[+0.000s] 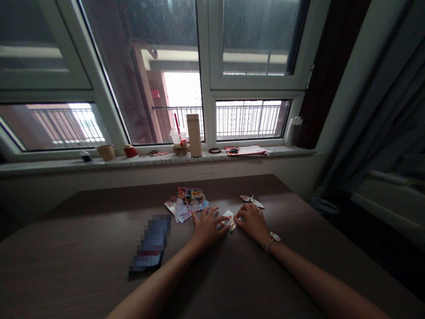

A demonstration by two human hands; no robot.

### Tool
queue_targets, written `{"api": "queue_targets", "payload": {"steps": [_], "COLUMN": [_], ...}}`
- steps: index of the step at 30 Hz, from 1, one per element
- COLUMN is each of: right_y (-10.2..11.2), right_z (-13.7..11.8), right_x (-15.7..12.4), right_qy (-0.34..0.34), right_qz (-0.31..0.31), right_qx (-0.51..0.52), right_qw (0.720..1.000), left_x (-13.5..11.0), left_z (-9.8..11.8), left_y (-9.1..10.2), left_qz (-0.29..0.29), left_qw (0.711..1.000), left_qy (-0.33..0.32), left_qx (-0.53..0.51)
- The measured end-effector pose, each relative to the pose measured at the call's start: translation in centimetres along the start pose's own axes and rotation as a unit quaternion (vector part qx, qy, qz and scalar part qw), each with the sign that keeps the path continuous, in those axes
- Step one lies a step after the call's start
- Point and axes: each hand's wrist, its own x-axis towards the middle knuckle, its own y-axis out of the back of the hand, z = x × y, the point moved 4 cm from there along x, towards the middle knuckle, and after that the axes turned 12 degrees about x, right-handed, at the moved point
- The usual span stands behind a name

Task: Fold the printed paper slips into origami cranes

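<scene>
A small folded paper [229, 221], white with coloured print, lies on the brown table between my hands. My left hand [206, 227] is at its left side, thumb and index finger on the paper and the other fingers spread. From the right, my right hand [253, 220] pinches the paper's edge with its fingers curled. Just beyond that hand sits a folded paper crane [253, 201] with pointed wings. A fanned pile of printed paper sheets [188, 204] is beyond my left hand.
A phone-like dark device [151, 243], its screen blurred, lies left of my left forearm. On the windowsill [156, 160] stand a beige thermos [194, 135], a plastic cup with a red straw [179, 137], a paper cup [106, 152], scissors [233, 151] and a pale bottle [294, 131].
</scene>
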Motion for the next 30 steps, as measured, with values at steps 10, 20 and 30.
{"api": "queue_targets", "payload": {"steps": [10,20,30], "right_y": [0.03,0.0,0.07], "right_z": [0.12,-0.28,-0.51], "right_x": [-0.23,-0.65,-0.89], "right_qy": [0.005,0.014,0.007], "right_qz": [-0.022,-0.027,-0.055], "right_qx": [-0.004,-0.019,-0.014], "right_qw": [1.0,0.999,0.998], "left_x": [-0.1,-0.1,-0.1], "left_z": [0.15,0.16,-0.08], "left_y": [0.37,0.35,-0.14], "left_qz": [-0.011,-0.019,-0.001], "left_qw": [1.0,1.0,1.0], "left_qy": [0.002,0.005,0.0], "left_qx": [0.002,-0.012,0.0]}}
